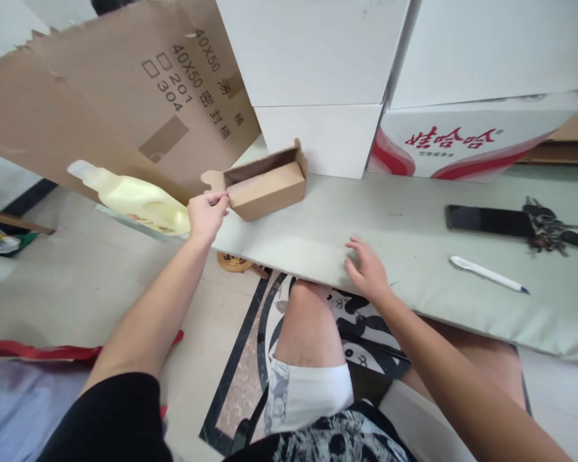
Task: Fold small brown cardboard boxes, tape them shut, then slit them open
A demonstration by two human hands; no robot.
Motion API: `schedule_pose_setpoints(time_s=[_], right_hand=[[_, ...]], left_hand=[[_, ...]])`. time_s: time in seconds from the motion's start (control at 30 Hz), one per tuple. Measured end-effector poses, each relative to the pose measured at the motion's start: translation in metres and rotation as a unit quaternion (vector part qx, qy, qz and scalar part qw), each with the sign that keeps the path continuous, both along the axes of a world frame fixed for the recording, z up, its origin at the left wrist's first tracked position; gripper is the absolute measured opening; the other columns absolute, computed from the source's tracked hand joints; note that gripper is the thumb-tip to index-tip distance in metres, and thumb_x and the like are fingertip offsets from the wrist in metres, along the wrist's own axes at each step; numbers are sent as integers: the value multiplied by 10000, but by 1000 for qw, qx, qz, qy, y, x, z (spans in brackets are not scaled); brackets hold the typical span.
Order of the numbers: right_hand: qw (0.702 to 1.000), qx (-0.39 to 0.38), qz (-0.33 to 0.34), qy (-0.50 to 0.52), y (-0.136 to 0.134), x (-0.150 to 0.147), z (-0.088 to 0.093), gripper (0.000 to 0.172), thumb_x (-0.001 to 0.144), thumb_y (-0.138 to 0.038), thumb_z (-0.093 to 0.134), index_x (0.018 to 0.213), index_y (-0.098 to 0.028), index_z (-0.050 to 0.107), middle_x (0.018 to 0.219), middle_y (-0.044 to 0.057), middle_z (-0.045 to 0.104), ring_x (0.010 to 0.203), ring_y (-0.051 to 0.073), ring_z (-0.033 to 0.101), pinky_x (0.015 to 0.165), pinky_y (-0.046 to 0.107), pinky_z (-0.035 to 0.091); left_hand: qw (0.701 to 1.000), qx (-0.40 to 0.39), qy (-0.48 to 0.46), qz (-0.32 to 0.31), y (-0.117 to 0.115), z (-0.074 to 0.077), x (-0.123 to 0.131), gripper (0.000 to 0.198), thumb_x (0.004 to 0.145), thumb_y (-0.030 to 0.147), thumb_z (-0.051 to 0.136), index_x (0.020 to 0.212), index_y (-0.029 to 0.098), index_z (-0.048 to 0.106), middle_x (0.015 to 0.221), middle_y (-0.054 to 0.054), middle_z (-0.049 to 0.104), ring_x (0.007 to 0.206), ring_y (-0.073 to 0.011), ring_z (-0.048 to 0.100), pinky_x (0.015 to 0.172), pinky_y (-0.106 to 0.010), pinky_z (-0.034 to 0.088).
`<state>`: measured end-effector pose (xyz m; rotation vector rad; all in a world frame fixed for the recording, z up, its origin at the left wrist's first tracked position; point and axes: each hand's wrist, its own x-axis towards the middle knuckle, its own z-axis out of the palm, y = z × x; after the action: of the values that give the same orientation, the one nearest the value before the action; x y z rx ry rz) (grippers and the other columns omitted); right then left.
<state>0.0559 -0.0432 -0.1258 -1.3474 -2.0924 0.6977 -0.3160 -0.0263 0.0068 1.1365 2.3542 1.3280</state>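
My left hand (207, 213) is closed, pinching the end flap of a small brown cardboard box (266, 186) that lies open on a pale green table (414, 244). Just left of that hand lies a pale yellow plastic bottle (135, 200) on its side at the table's corner. My right hand (366, 268) rests flat near the table's front edge, fingers apart, holding nothing.
White cartons (318, 83) and a red-and-white printed carton (467, 144) stand at the back. A large flat cardboard sheet (106, 96) leans at left. A black phone (489, 220), keys (551, 232) and a white pen (486, 274) lie at right. My knees are below the table.
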Motion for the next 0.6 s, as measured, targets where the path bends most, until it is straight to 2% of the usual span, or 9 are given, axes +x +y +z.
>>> schedule_pose_setpoints(time_s=[0.13,0.23,0.33,0.4,0.5,0.6], right_hand=[[995,29,-85,35,4,61,16,424,916,-330,465,1298,-178,569,1474,216,587,1396,327,555,1177,585,427],[982,60,-131,120,7,93,33,379,920,-389,529,1264,-237,567,1466,174,573,1395,324,546,1138,593,461],[961,68,-128,235,7,110,47,434,928,-452,567,1326,-294,500,1497,132,522,1375,293,564,1083,537,519],[948,84,-132,278,8,116,53,478,923,-462,583,1354,-308,445,1456,118,530,1311,263,605,1030,479,557],[935,119,-176,285,9,122,59,473,901,-425,613,1324,-300,441,1244,83,605,1140,221,653,902,391,592],[934,119,-204,267,11,125,63,445,888,-365,617,1301,-297,466,1043,35,613,974,191,654,796,337,582]], left_hand=[[989,5,-120,-81,4,-11,70,161,738,175,686,844,160,806,836,-39,775,695,-139,668,644,-246,565],[977,-5,-151,-151,9,-17,121,176,725,185,678,835,159,813,791,-40,768,629,-131,621,594,-249,516],[970,-24,-113,-215,11,-23,163,219,726,192,652,865,180,821,744,-24,749,578,-134,569,578,-273,481],[966,-34,-72,-246,10,-25,185,255,756,219,635,929,194,821,781,-25,754,618,-152,593,642,-303,509],[966,-38,-19,-255,10,-24,207,314,815,327,657,1063,195,796,954,-62,767,812,-209,674,808,-365,551],[966,-45,47,-248,13,-21,220,414,822,431,716,1170,209,753,1101,-98,731,1056,-280,664,972,-438,534]])
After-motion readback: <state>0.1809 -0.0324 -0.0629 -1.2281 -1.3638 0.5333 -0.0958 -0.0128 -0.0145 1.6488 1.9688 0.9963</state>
